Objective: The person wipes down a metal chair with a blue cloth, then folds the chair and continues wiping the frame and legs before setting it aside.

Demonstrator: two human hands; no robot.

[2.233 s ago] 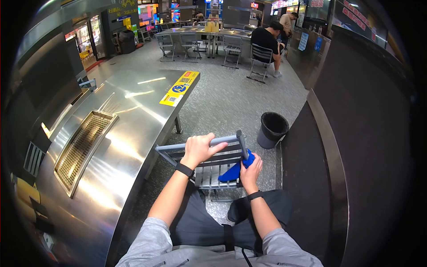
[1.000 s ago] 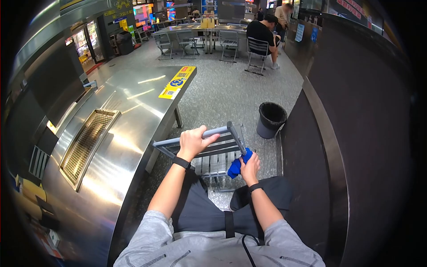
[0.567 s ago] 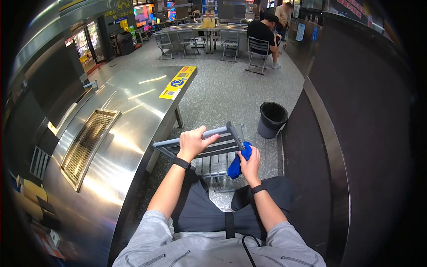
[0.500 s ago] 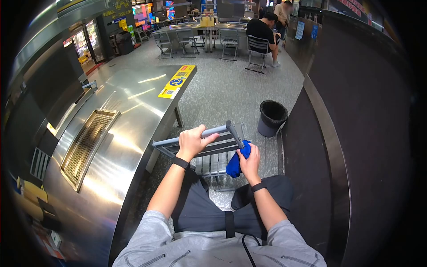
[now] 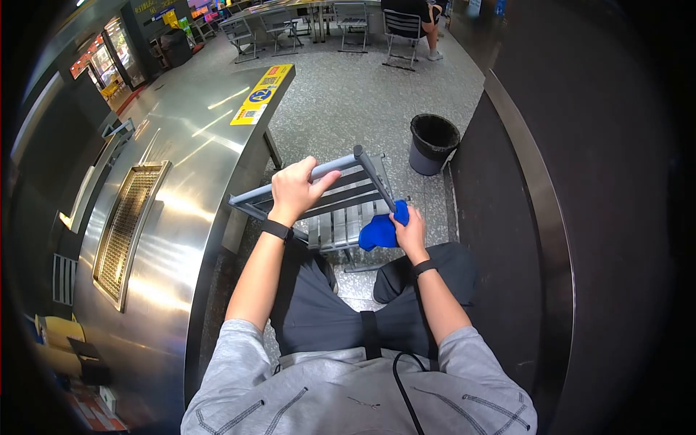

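Note:
A grey folding chair (image 5: 331, 228) with a slatted seat stands in front of my knees. My left hand (image 5: 293, 190) is closed around the top bar of its backrest, thumb pointing right. In my right hand (image 5: 411, 233) a blue cloth (image 5: 380, 230) is gripped, pressed against the right side post of the backrest. Part of the cloth hangs bunched to the left of my fingers, over the seat's right edge. The chair's lower legs are partly hidden.
On my left runs a steel table (image 5: 196, 156) with an inset grill grate (image 5: 130, 228) and a yellow sticker (image 5: 262, 95). A black-lined bin (image 5: 433, 145) stands ahead right, beside a dark wall (image 5: 544, 181). Farther back, a seated person (image 5: 428, 32) and several folding chairs (image 5: 351, 27).
My view has tilted downward, so the room sits higher in it. The cloth has spread out leftward beside my right hand. My left hand keeps its hold on the top bar.

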